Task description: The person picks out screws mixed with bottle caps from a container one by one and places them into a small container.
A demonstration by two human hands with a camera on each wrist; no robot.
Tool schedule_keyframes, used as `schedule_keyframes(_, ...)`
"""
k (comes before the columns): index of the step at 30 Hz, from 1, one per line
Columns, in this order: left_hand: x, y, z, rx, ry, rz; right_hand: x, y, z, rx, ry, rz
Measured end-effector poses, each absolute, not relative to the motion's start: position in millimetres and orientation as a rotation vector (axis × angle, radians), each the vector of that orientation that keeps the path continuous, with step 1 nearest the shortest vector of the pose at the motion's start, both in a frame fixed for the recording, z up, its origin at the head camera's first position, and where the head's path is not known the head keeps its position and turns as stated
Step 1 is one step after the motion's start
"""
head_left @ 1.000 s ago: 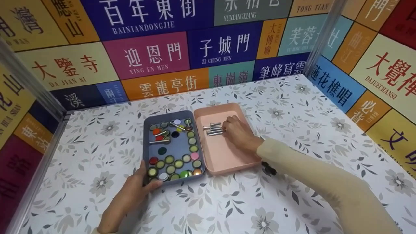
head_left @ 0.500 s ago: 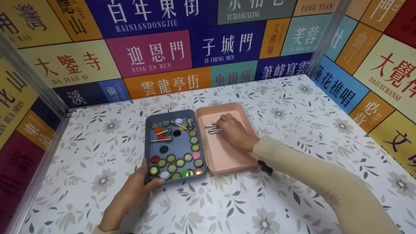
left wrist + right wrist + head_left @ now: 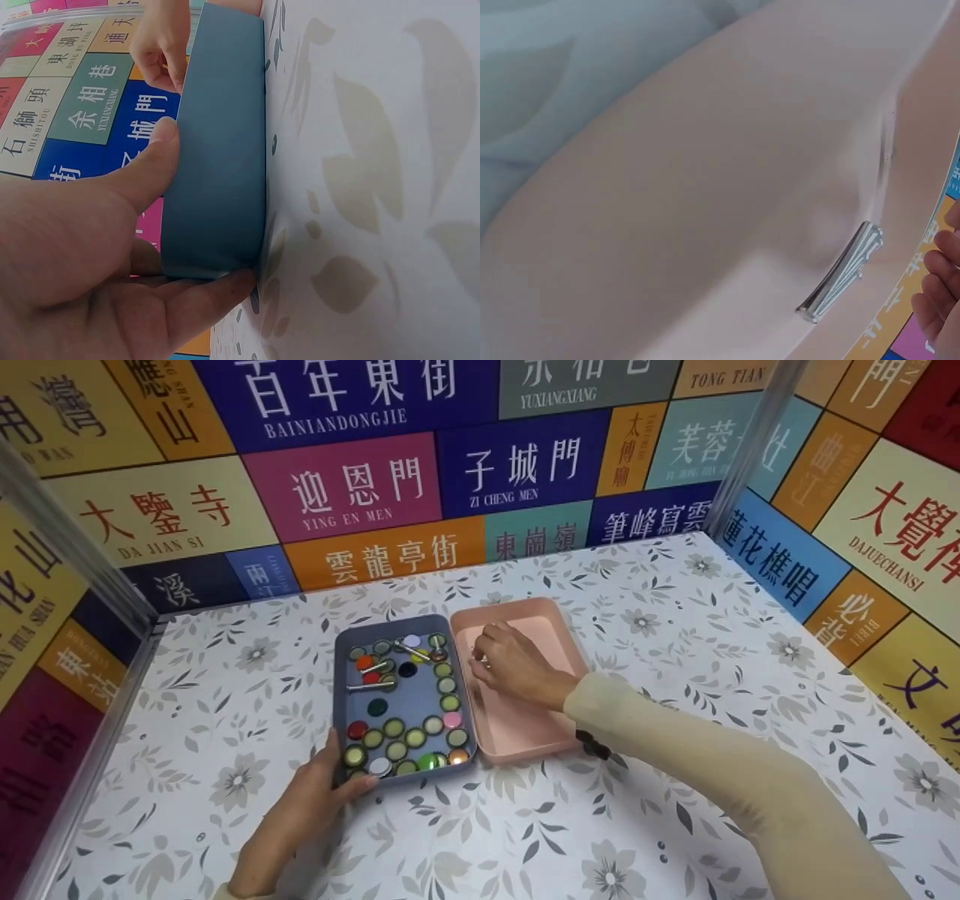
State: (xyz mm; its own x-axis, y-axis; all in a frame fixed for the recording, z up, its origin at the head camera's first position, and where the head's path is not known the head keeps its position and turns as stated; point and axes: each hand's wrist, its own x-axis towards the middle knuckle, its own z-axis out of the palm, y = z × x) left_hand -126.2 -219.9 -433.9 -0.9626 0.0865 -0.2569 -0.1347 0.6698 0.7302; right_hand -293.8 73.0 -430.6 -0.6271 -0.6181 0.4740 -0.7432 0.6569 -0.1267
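A blue-grey tray (image 3: pixel 409 701) holds several bottle caps (image 3: pixel 395 728), some with coloured tops, and a few silver headed pins (image 3: pixel 370 685). My left hand (image 3: pixel 311 787) grips its near left corner, thumb on the rim and fingers along the wall (image 3: pixel 214 142). Side by side with it stands a pink tray (image 3: pixel 525 727). My right hand (image 3: pixel 517 664) is over that tray's left part, fingers bent. In the right wrist view a bundle of silver headed pins (image 3: pixel 841 276) lies in the pink tray. I cannot tell whether the right fingers hold a pin.
The trays stand on a table with a floral cover (image 3: pixel 240 780). Panels of coloured signs (image 3: pixel 341 487) rise behind and at both sides. A dark band (image 3: pixel 594 744) shows at the right wrist, beside the pink tray's near right corner.
My right hand has moved left across the pink tray, covering the pins there in the head view. The left hand keeps its grip on the blue-grey tray's corner.
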Motion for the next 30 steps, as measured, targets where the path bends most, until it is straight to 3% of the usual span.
schedule_keyframes(30, -126.2, -218.4, -433.8, -0.049, 2.62, 1.196, -285.2, 27.4, -424.8, 1.101, -2.66, 0.331)
